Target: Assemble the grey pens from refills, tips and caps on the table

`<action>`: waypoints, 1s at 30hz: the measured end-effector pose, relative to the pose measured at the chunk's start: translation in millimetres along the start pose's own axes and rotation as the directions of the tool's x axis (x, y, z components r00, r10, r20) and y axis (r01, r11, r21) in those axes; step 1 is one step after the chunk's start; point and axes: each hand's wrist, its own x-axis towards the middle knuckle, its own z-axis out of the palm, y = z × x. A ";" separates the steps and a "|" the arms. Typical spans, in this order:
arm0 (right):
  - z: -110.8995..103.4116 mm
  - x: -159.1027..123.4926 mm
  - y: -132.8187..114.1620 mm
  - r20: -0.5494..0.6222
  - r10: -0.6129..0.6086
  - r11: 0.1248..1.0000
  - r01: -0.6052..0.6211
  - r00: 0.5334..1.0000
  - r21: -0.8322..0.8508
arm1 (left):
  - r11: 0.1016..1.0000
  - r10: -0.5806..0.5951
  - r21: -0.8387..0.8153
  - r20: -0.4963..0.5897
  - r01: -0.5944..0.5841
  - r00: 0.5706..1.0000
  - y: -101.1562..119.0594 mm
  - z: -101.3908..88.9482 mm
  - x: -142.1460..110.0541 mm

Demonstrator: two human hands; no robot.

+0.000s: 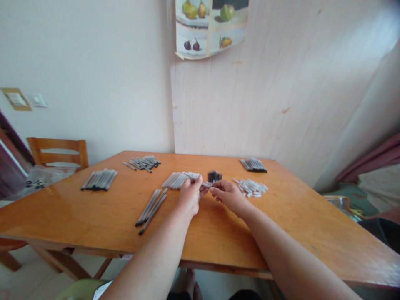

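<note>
Above the middle of the table, my left hand (pixel 189 196) is closed around a pale, slim pen barrel (pixel 197 180). The barrel lies slanted, its lower end toward the right. At that end my right hand (pixel 229 193) is pinched, thumb and fingertips together; whatever is between them is too small to make out. Just behind my left hand lies a row of clear pen barrels (pixel 171 180). A bunch of small black parts (pixel 215 176) sits behind the gap between my hands. To the right of my right hand is a heap of short white pieces (pixel 253 187).
Pens with black ends lie in groups: front left (pixel 151 211), left (pixel 100 179), back left (pixel 145 162) and back right (pixel 253 164). The wooden table (pixel 93 216) meets the wall behind. A chair (pixel 59 150) stands at left, with a plastic bag (pixel 51 173) near it.
</note>
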 end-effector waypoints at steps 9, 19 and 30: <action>-1.1 0.9 0.2 -0.009 -0.038 0.998 0.037 0.999 -0.047 | 1.000 -0.012 0.022 -0.014 0.012 1.000 -0.5 -0.5 0.8; -2.5 -1.6 -4.6 0.037 0.050 0.999 -0.050 0.998 0.000 | 1.000 0.006 0.025 -0.014 -0.006 1.000 0.1 -0.5 0.3; -6.8 1.0 -0.6 -0.030 -0.072 0.981 0.065 0.997 -0.182 | 0.987 -0.037 0.156 -0.059 0.046 0.998 -2.1 -0.7 -0.3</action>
